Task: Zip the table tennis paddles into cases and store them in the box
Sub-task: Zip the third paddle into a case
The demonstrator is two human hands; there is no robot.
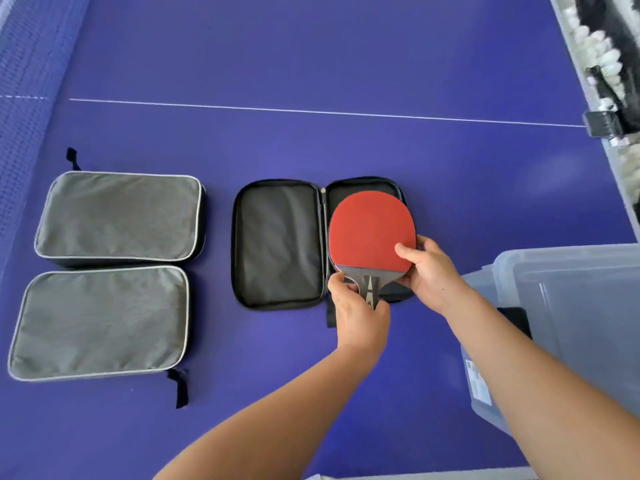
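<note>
On the blue table (311, 64), the open case (280, 240) lies flat, the red paddle (372, 232) over its right half. The right hand (429, 271) pinches the blade's edge, thumb on the rubber; the left hand (360, 317) curls around the handle.

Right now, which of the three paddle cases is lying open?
The black-lined case in the middle, under the red paddle held by both hands. The two grey cases on the left are closed.
</note>
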